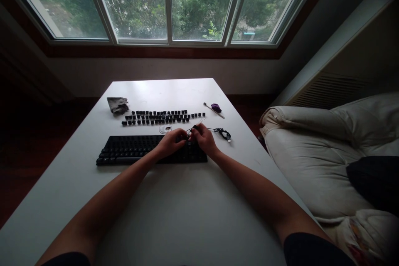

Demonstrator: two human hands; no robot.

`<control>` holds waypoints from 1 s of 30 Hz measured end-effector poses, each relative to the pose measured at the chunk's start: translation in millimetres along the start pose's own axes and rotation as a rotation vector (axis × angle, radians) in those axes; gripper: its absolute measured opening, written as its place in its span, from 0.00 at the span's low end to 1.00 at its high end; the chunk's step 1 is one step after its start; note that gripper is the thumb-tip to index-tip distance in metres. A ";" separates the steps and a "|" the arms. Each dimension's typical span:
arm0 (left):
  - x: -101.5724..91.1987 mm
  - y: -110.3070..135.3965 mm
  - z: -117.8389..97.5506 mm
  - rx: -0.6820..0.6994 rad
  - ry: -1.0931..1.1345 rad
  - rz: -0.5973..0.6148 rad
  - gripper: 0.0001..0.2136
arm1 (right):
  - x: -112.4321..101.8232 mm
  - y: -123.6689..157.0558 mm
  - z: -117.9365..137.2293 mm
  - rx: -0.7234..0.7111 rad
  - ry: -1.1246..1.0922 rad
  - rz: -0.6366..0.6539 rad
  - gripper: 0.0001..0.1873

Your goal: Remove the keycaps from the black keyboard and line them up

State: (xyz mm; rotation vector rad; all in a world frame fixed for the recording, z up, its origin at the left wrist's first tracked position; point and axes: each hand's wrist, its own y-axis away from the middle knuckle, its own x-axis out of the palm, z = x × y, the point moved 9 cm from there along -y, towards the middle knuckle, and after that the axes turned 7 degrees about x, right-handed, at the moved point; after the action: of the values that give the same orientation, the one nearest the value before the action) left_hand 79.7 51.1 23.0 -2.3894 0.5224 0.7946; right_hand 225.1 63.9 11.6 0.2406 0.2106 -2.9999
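A black keyboard (131, 149) lies across the white table (174, 216). Both my hands meet above its right part. My left hand (172, 141) is closed, its fingertips pinching toward the right hand. My right hand (202, 138) is closed too, gripping a small dark piece with a thin wire tool at its fingertips; I cannot name it for sure. Behind the keyboard, rows of loose black keycaps (162, 117) are laid out. A small clear round dish (165, 129) sits between the keycaps and the keyboard.
A crumpled grey cloth (117, 104) lies at the back left. A thin brush (213, 110) and a purple object (216, 107) sit at the back right. A coiled black cable (223, 134) lies right of my hands. A white cushioned sofa (327, 162) stands to the right.
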 end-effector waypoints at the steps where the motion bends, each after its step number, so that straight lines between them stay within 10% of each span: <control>1: -0.6 0.3 2.0 -0.016 0.005 -0.014 0.10 | 0.5 -2.0 -3.6 0.020 -0.031 0.001 0.17; 30: 2.5 -0.3 -28.8 0.266 -0.325 0.080 0.09 | 0.1 -7.8 -15.5 0.084 -0.010 0.003 0.17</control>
State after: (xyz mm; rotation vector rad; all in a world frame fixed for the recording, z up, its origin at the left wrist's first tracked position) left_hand 93.8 33.1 40.7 -1.9591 0.5520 1.0543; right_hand 226.3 73.8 -2.5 0.2340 0.0831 -3.0098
